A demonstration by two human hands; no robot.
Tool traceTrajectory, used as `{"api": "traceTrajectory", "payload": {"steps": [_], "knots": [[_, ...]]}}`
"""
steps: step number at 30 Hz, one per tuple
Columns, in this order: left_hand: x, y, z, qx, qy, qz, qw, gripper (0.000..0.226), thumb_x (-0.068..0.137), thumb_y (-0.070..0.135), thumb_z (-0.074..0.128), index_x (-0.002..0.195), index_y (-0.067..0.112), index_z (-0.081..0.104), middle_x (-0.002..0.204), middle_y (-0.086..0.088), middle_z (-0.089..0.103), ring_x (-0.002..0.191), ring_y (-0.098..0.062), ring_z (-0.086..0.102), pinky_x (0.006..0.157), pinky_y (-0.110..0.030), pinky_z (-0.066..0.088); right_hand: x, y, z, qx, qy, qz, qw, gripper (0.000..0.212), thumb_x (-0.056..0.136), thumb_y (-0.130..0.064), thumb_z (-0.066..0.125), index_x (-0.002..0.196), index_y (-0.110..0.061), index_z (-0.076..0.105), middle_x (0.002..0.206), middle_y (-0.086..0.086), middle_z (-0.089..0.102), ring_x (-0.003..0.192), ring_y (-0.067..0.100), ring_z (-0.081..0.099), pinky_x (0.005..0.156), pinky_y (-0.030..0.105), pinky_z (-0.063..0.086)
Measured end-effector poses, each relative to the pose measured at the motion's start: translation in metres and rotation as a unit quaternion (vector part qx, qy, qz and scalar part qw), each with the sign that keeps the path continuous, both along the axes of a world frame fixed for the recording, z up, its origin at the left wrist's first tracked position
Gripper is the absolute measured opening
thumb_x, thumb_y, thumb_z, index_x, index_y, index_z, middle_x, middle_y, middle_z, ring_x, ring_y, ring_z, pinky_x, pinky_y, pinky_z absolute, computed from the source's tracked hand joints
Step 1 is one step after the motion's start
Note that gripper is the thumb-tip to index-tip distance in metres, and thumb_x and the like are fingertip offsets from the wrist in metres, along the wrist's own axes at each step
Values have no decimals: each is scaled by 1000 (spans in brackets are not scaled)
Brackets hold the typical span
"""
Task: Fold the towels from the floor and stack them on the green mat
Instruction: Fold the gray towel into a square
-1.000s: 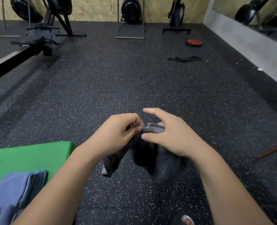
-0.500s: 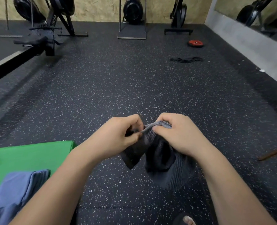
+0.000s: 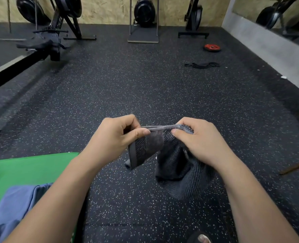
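Note:
A dark grey ribbed towel (image 3: 173, 163) hangs in the air over the speckled floor, its top edge stretched between both hands. My left hand (image 3: 113, 137) pinches one end of that edge between thumb and fingers. At the other end, my right hand (image 3: 197, 139) pinches the edge the same way. The rest of the towel droops below in loose folds. A green mat (image 3: 26, 171) lies at the lower left. On it sits a folded blue towel (image 3: 14, 207), partly hidden by my left forearm.
The black rubber gym floor (image 3: 145, 88) stretches ahead. A rowing machine (image 3: 40, 44) stands at the far left and more machines line the back wall. A red weight plate (image 3: 212, 47) and a black band (image 3: 202, 65) lie far right. A brown stick (image 3: 295, 166) lies at the right edge.
My hands have drawn apart, pulling the towel's top edge taut between them. The right hand went from open over the cloth to pinching it. The hanging part has shifted and unfolded a little.

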State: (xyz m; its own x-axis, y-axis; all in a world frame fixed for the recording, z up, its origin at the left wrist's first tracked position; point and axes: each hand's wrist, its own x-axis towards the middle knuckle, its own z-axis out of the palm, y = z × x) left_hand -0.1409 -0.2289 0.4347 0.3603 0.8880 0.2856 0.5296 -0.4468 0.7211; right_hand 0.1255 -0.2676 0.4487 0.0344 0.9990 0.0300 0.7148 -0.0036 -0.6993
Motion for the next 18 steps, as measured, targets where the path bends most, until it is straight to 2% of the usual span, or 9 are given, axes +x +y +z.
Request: {"api": "traceTrajectory", "payload": {"steps": [3, 6, 12, 16, 18], "knots": [[1, -2, 3, -7, -29, 4, 1000, 39, 83, 55, 81, 73, 21, 65, 57, 1, 58, 53, -3, 40, 49, -25, 33, 0, 0, -1, 3, 1, 1, 1000, 13, 99, -43, 69, 91, -34, 73, 76, -3, 70, 72, 16, 65, 74, 36, 55], [2, -3, 7, -52, -51, -10, 997, 35, 77, 47, 90, 76, 19, 68, 60, 8, 59, 55, -3, 42, 50, -22, 34, 1, 1, -1, 23, -2, -13, 1000, 12, 99, -42, 68, 92, -33, 73, 80, -9, 73, 77, 9, 66, 79, 34, 55], [-3, 0, 8, -159, -59, -89, 982, 19, 86, 19, 91, 93, 21, 73, 80, -5, 73, 69, -14, 58, 67, -33, 46, 4, 3, 0, 48, 17, -46, 998, 12, 99, -36, 68, 89, -29, 71, 80, -10, 72, 81, 7, 65, 81, 34, 55], [-1, 0, 9, -159, -81, -84, 980, 17, 83, 27, 90, 91, 20, 77, 86, -8, 80, 80, -33, 74, 78, -50, 60, 3, 2, 0, 39, 11, -44, 998, 12, 100, -38, 67, 91, -31, 71, 81, -12, 73, 81, 5, 65, 81, 34, 55], [1, -1, 10, -145, -90, -68, 983, 18, 81, 28, 88, 87, 17, 76, 81, -8, 79, 76, -27, 75, 73, -43, 63, 3, 2, -1, 36, 9, -40, 999, 11, 100, -39, 66, 94, -32, 72, 83, -13, 73, 82, 2, 65, 83, 33, 55]]}}
